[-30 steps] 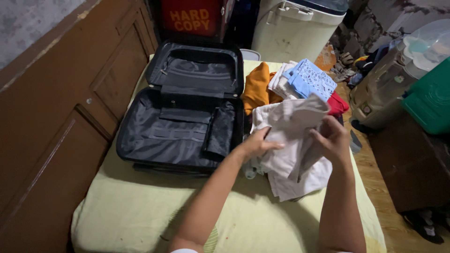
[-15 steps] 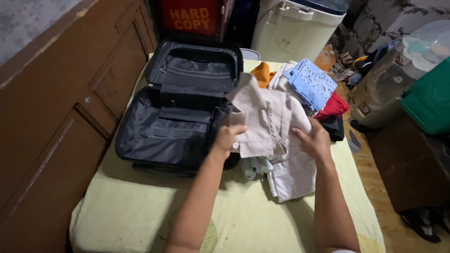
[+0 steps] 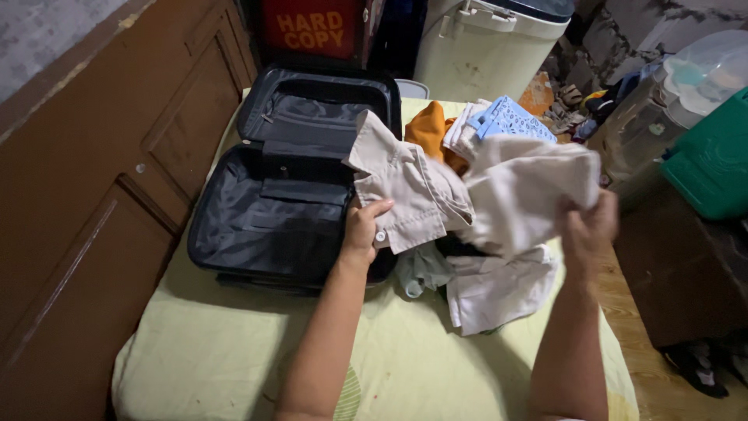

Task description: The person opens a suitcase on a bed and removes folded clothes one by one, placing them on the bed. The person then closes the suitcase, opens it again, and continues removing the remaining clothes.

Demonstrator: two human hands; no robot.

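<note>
My left hand (image 3: 363,224) grips one end of a beige buttoned shirt (image 3: 436,191), by the right rim of an open black suitcase (image 3: 265,226). My right hand (image 3: 588,226) holds the shirt's other end, lifted and pulled out to the right. The shirt hangs stretched between both hands above a pile of pale clothes (image 3: 495,284) on the bed. Behind it lie an orange garment (image 3: 427,129) and a light blue patterned cloth (image 3: 510,118).
The suitcase lies on a pale yellow-green bedsheet (image 3: 234,351), its lid propped against the back. A wooden panel wall (image 3: 86,187) runs along the left. A white bin (image 3: 487,47), a green container (image 3: 713,160) and a dark cabinet (image 3: 686,273) stand at the back and right.
Both hands lifted the beige shirt off the pile and spread it; my left hand went toward the suitcase, my right hand swung out to the right.
</note>
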